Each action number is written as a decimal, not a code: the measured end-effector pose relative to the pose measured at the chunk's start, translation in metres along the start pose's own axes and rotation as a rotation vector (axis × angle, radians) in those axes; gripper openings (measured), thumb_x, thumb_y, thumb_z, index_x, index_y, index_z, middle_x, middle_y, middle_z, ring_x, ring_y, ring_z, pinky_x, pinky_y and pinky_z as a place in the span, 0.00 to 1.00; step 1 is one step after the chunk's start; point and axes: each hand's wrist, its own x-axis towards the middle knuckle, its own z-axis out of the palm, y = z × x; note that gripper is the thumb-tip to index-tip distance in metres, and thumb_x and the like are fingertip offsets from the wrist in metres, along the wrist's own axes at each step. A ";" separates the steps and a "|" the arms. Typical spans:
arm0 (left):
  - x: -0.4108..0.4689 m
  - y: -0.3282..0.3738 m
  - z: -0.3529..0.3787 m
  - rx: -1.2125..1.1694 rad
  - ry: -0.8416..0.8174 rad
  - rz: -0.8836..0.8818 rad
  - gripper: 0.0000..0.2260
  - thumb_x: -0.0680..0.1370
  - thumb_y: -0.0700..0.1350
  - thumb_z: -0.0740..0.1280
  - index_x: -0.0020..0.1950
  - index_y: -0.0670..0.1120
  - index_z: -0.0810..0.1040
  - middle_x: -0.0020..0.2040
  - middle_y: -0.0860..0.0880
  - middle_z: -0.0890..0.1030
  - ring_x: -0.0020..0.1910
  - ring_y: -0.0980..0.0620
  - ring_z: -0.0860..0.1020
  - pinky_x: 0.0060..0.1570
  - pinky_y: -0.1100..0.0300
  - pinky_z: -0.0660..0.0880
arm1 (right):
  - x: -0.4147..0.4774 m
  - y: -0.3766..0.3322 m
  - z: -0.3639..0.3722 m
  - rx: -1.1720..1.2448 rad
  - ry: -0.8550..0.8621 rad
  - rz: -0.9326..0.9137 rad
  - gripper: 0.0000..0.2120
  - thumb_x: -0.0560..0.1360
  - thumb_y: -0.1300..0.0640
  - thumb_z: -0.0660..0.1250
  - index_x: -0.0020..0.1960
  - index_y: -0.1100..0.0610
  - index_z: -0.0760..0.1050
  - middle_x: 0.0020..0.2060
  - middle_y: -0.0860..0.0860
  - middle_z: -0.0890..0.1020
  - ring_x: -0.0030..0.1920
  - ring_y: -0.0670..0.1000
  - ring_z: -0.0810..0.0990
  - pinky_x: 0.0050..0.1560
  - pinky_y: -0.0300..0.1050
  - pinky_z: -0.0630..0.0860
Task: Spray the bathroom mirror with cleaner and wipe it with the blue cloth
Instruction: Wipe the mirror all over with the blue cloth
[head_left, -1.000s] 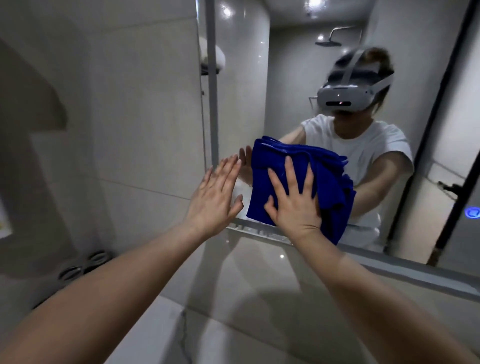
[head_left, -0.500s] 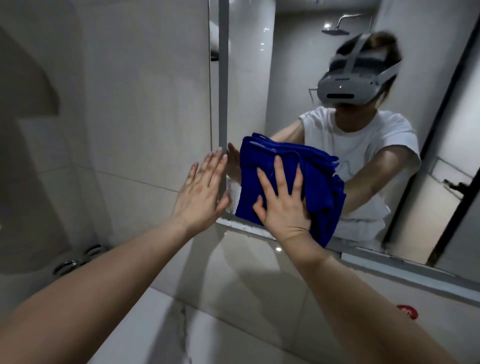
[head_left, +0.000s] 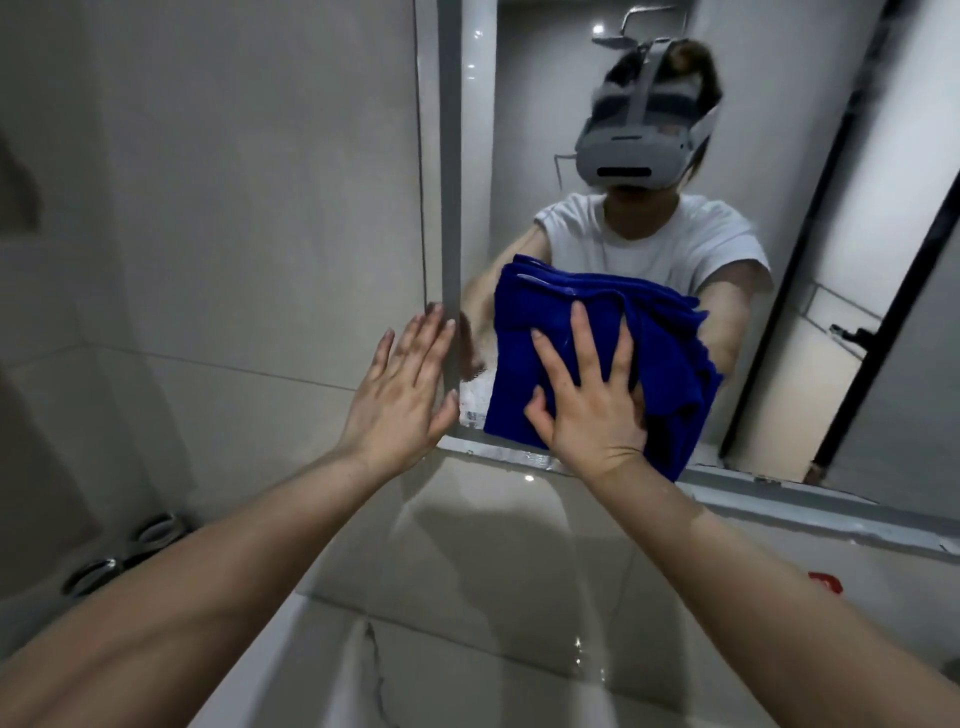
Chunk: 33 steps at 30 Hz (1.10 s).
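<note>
Closest to me, two bare forearms reach out over the glossy pale ledge (head_left: 467, 649) below the glass. A small red thing (head_left: 826, 582) sits at the ledge's right end, but I cannot make out what it is. Further on, the left hand (head_left: 400, 395) lies flat on the tiled wall (head_left: 260, 208), fingers straight and close together, with the fingertips touching the mirror's left frame (head_left: 449, 156). It holds nothing and looks to me like a brace. The right hand (head_left: 587, 405) has its fingers spread wide and presses the folded blue cloth (head_left: 519, 332) flat against the mirror (head_left: 519, 130). The cloth sits in the lower left corner of the glass, its bottom edge just above the lower frame (head_left: 779, 493). A whitish smear shows on the glass between the cloth and the left frame. No spray bottle is in sight, so I judge wiping to be the step in hand. To do it well, I'd press evenly through the whole palm and work the cloth right into that corner where the residue sits. Then I'd overlap the strokes upward and across, turning to a dry fold once one side is wet. Beyond, the glass reflects the person in a white shirt and grey headset. Whether the pane above has been wiped I cannot tell.
</note>
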 end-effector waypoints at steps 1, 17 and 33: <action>0.003 -0.006 0.003 -0.018 0.019 0.032 0.31 0.76 0.53 0.52 0.76 0.42 0.50 0.77 0.46 0.50 0.74 0.54 0.46 0.72 0.56 0.39 | 0.002 -0.003 0.002 0.001 0.001 -0.009 0.28 0.72 0.46 0.56 0.71 0.49 0.61 0.71 0.56 0.59 0.67 0.69 0.58 0.51 0.63 0.76; 0.017 -0.081 0.017 -0.154 0.084 0.177 0.32 0.77 0.54 0.53 0.76 0.42 0.49 0.77 0.45 0.54 0.75 0.52 0.49 0.73 0.53 0.45 | 0.032 -0.095 0.028 0.003 -0.022 0.030 0.28 0.72 0.46 0.58 0.70 0.49 0.62 0.71 0.56 0.60 0.68 0.69 0.57 0.53 0.64 0.74; -0.057 -0.079 0.057 -0.188 -0.079 0.158 0.32 0.74 0.54 0.55 0.75 0.42 0.55 0.75 0.44 0.59 0.74 0.49 0.57 0.72 0.53 0.47 | -0.005 -0.074 0.038 -0.031 -0.075 -0.361 0.27 0.75 0.45 0.56 0.72 0.49 0.60 0.73 0.55 0.59 0.71 0.67 0.55 0.71 0.64 0.51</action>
